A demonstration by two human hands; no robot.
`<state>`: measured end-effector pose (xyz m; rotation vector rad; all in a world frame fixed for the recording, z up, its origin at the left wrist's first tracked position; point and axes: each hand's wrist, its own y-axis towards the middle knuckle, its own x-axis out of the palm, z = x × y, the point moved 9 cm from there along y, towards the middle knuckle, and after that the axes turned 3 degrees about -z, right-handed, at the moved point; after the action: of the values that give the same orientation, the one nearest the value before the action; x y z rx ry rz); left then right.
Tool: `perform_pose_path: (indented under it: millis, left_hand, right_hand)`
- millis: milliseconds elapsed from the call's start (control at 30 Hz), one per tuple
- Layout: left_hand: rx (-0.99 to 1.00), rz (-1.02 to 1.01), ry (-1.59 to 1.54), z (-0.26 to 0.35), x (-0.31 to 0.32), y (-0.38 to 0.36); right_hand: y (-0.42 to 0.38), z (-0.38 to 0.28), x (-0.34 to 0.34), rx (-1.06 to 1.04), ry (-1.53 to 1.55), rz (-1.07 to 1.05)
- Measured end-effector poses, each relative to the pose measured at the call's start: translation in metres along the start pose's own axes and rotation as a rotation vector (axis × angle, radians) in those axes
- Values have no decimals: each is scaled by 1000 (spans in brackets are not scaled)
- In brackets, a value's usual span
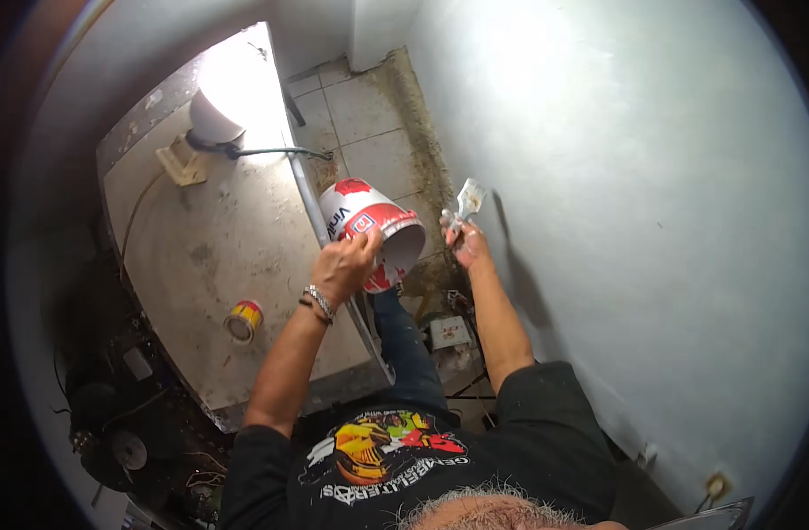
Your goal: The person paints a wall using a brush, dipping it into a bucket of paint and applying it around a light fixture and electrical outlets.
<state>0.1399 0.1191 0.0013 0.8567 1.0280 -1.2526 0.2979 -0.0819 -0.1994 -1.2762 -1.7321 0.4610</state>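
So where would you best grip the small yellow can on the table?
Around its side wall, from above. The can lies tipped on its side on the table, its round end toward the camera, so fingers can straddle the curved wall. Nothing crowds it.

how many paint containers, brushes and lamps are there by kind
red and white plastic paint bucket in left hand: 1
small yellow and red tin can: 1
white-bristled paintbrush in right hand: 1
white lamp: 1
total: 4

Both arms reach forward, the left hand [344, 265] curled shut in a grip, the right hand [468, 243] fisted, wrist raised.
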Motion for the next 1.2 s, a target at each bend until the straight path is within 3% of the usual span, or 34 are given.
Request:
perform_pose_path:
  millis: [233,300,333,467,633,767,967,1067,1200]
  left_hand:
    - [78,-222,32,2,16,15]
    - [90,-256,17,1,17,18]
    - [76,-261,0,0,17,20]
    - [45,-281,-66,-4,17,19]
    - [44,-293,-56,-2,16,23]
    - [76,-305,-61,-4,18,26]
    - [77,-341,-77,-6,22,25]
    - [75,-353,-94,-6,23,25]
    - [50,-325,-123,-8,26,28]
  right_hand:
    - [217,42,-12,166,144,-78]
    - [264,49,-21,191,203,5]
    - [274,50,-22,207,231,52]
    - [270,8,19,-46,287,138]
    - [170,-50,113,-216,323,-16]
    - [151,-47,138,-375,210,-7]
    - [279,13,61,-452,-58,91]
    - [336,26,12,-351,-101,209]
    - [368,73,8,-160,64,195]
